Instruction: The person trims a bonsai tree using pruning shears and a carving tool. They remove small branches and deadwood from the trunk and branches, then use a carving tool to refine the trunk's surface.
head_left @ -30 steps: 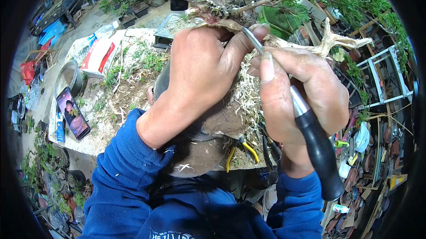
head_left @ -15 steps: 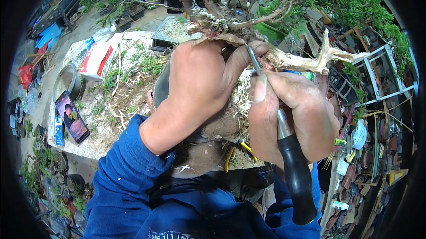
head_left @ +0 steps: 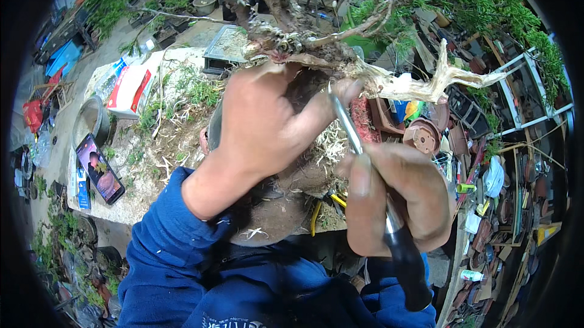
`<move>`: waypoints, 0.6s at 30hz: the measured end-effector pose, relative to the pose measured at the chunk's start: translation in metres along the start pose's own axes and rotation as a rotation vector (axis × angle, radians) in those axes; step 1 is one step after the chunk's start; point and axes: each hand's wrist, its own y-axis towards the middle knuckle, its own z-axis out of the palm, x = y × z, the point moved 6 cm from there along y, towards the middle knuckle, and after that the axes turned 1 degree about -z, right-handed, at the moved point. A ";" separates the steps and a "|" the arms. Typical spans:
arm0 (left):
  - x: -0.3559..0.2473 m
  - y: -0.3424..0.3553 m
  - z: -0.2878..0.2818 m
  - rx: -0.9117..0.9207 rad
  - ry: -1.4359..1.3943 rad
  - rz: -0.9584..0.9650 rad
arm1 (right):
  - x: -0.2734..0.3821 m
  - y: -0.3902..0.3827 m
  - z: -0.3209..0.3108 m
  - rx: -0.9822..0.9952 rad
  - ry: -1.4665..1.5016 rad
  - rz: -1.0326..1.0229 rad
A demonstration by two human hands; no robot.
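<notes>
A gnarled juniper trunk with green foliage stands in front of me, a pale stripped deadwood branch reaching right from it. My left hand is wrapped round the trunk's lower part, fingers hidden behind it and thumb stretched to the right. In my right hand is a carving tool with a black handle and slim metal shaft, pinched between thumb and forefinger. Its tip is beside my left thumb, just below the wood; whether it touches anything I cannot tell. Pale wood shavings lie beneath.
On the pale worktop at left are a smartphone, a red and white box, a round basin and green clippings. Yellow-handled pliers lie near its front edge. Several pots and a white metal frame stand at right.
My right hand and the carving tool have moved down and slightly left, drawing the tip away from the wood. My left hand has shifted slightly left and down, still at the trunk.
</notes>
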 end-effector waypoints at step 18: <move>0.065 0.032 0.015 0.450 -0.299 -0.245 | -0.055 -0.069 0.010 -0.040 0.731 0.603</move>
